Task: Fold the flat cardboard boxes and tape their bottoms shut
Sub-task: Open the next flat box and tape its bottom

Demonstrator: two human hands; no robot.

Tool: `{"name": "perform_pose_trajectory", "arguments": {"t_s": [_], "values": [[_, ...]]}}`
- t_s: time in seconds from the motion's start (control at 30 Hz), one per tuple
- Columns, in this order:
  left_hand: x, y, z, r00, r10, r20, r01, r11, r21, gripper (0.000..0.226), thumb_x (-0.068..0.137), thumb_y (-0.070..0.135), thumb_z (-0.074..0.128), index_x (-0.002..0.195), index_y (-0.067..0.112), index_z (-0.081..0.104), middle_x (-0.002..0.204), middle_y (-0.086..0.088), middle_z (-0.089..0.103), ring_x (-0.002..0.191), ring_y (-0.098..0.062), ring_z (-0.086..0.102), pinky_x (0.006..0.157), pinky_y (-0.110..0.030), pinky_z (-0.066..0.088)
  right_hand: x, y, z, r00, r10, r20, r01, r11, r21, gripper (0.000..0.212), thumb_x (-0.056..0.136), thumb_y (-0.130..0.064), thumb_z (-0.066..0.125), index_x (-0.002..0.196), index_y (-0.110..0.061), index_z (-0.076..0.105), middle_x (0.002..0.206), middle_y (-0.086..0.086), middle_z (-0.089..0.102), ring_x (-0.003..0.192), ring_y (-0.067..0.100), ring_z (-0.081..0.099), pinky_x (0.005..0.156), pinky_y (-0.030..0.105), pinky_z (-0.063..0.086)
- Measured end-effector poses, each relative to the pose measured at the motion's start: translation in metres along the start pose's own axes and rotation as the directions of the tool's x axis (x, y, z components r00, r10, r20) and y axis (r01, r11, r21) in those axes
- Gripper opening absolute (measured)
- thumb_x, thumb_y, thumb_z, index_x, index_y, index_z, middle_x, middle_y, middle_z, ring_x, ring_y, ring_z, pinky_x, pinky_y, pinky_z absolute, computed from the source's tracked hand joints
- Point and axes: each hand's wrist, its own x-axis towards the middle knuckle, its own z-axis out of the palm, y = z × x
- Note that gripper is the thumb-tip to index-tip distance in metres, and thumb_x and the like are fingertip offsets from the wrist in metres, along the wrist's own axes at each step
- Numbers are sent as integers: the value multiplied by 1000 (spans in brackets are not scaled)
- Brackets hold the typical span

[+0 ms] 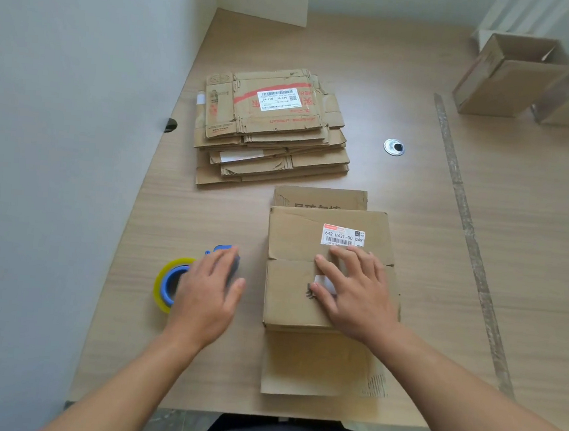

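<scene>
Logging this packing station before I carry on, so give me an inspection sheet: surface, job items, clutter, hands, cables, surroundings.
Surface: wood-grain table; worn tape strip runs along its right side.
Job's things: stack of flat boxes at far left; folded box in front, flaps closed, no tape visible on the seam; tape dispenser left of it.
Clutter: nothing seen.
Hands: left hand lies on the tape dispenser, grip unclear; right hand presses flat on the folded box.
Cables: nothing seen, none at the grommet hole.
Surroundings: grey wall at left; assembled boxes far right.
</scene>
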Motion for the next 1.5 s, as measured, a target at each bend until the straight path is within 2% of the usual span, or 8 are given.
{"name": "perform_pose_trajectory", "arguments": {"t_s": [0.23, 0.43, 0.7, 0.83, 0.97, 1.17, 1.33, 1.5], "values": [[-4, -21, -7, 924, -300, 238, 135, 837, 530, 74, 99, 58, 36, 158, 39, -5, 125, -1, 50, 109, -23, 50, 86, -35, 43, -2, 1, -7, 998, 45, 47, -46, 998, 32, 50, 92, -63, 40, 127, -34, 63, 137, -4, 52, 132, 24, 40, 111, 43, 28], [0, -17, 9, 910, -371, 186, 274, 873, 402, 78, 103, 47, 42, 155, 38, -15, 103, -7, 51, 73, -24, 49, 60, -34, 41, 0, 1, -9, 996, 72, 54, -76, 993, 88, 52, 90, -66, 41, 129, -38, 61, 136, -8, 51, 131, 22, 40, 109, 38, 25], [27, -20, 1, 881, -427, 205, 391, 900, 194, 72, 93, 32, 53, 152, 32, 13, 108, -13, 61, 95, -37, 58, 81, -41, 49, 1, 1, -12, 992, 100, 83, -112, 982, 155, 52, 88, -70, 41, 128, -43, 59, 136, -14, 50, 132, 18, 38, 107, 37, 26], [30, -7, -33, 950, -256, 178, 257, 966, 18, 67, 95, 36, 62, 151, 32, 26, 118, -7, 60, 95, -29, 54, 76, -35, 40, 3, 2, -12, 988, 120, 98, -138, 969, 203, 53, 85, -73, 42, 127, -45, 59, 136, -18, 49, 132, 14, 36, 105, 37, 29], [31, 17, -67, 980, 90, 175, -77, 994, -83, 64, 90, 48, 60, 145, 49, 27, 126, 11, 57, 97, -26, 61, 74, -35, 45, 5, 1, -19, 976, 174, 131, -208, 921, 330, 53, 90, -67, 36, 140, -52, 44, 139, -28, 45, 133, 7, 33, 107, 35, 29], [48, 48, -53, 781, 560, 275, -594, 803, 52, 61, 91, 46, 48, 147, 41, 25, 87, 1, 60, 63, -26, 56, 47, -39, 50, 6, 8, -28, 974, 183, 136, -227, 758, 611, 58, 92, -57, 42, 143, -68, 16, 144, -44, 29, 134, -11, 32, 108, 27, 25], [58, 56, -34, 678, 653, 338, -711, 699, 76, 50, 101, 48, 36, 148, 39, 26, 84, 1, 55, 60, -23, 53, 47, -35, 48, 6, 16, -29, 977, 144, 156, -211, 708, 674, 49, 93, -55, 45, 141, -52, 39, 156, -22, 34, 143, -2, 31, 116, 45, 28], [66, 65, -29, 674, 651, 349, -709, 703, 59, 54, 103, 58, 17, 155, 48, 5, 83, 4, 56, 59, -21, 54, 47, -34, 46, 1, 22, -31, 967, 189, 168, -246, 555, 794, 34, 94, -44, 47, 112, -30, 72, 149, -24, 44, 139, 0, 38, 113, 51, 32]]}}
